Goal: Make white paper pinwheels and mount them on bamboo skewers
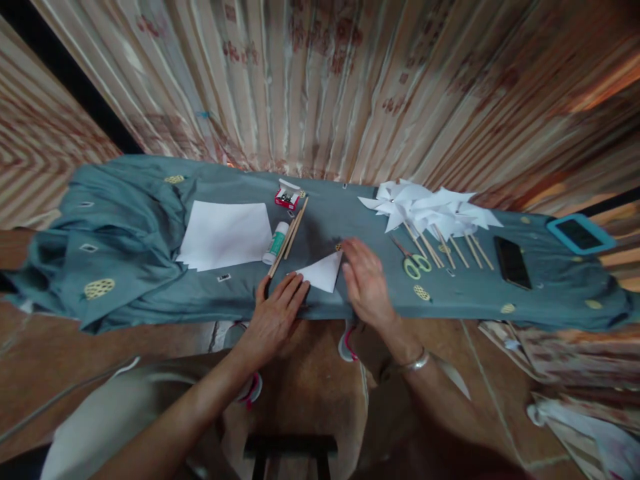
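A folded white paper triangle (323,272) lies on the cloth-covered table between my two hands. My left hand (276,313) rests with its fingers stretched flat over the paper's lower left corner. Along the paper's right edge is my right hand (367,280), its fingers extended beside the upper corner and the side of the hand near the cloth. Just above my left hand lie several thin wooden sticks (295,230), with a glue stick (277,243) against them. Green-handled scissors (416,265) lie to the right of my right hand.
A stack of white paper (225,233) sits on the left, near bunched cloth (115,247). A small red box (287,195) stands open at the back. Paper pinwheels (430,207) on sticks, a black phone (513,262) and a blue-framed tablet (580,233) occupy the right side.
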### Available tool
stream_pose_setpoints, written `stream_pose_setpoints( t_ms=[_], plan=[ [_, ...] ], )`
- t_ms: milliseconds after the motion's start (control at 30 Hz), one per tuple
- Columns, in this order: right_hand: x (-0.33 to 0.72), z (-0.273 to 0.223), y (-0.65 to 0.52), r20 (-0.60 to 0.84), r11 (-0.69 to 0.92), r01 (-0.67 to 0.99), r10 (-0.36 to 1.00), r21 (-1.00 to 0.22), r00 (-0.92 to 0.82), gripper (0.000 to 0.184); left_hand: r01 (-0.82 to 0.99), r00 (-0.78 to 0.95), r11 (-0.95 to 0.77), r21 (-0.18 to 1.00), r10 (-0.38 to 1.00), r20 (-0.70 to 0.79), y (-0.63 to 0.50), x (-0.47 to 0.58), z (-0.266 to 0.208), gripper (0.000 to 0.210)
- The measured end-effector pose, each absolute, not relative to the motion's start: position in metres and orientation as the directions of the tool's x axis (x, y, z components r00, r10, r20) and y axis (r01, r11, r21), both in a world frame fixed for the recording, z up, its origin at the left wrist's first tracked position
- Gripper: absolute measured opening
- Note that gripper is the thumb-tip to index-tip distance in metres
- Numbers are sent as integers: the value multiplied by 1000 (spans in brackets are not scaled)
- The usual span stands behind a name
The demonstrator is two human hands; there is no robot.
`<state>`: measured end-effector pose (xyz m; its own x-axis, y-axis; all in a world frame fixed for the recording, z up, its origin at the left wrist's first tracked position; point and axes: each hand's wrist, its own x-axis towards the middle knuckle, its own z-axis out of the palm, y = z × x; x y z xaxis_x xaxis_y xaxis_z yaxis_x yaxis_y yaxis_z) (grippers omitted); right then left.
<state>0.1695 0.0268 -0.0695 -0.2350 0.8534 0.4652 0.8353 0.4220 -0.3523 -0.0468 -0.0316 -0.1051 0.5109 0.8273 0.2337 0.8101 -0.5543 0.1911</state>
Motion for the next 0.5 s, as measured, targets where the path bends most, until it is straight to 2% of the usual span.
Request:
stream_pose_setpoints(
  t_ms=[100, 200, 333, 500],
  plan=[
    [161, -78, 6, 416, 579, 764, 793, -285, -446, 44, 819, 495, -540, 194, 836, 238, -30, -46, -106, 52],
    [150, -91, -8, 354, 666, 717, 733, -205, -581, 45, 826, 482, -530, 191, 841, 247, -29, -46, -106, 52],
    [151, -101, -16, 282, 648, 749, 751, -139, -597, 52, 831, 478, -524, 189, 844, 242, -28, -44, -103, 51],
    [158, -100, -19, 238, 586, 799, 802, -136, -548, 54, 836, 474, -517, 184, 849, 232, -27, -44, -102, 51]
  ],
)
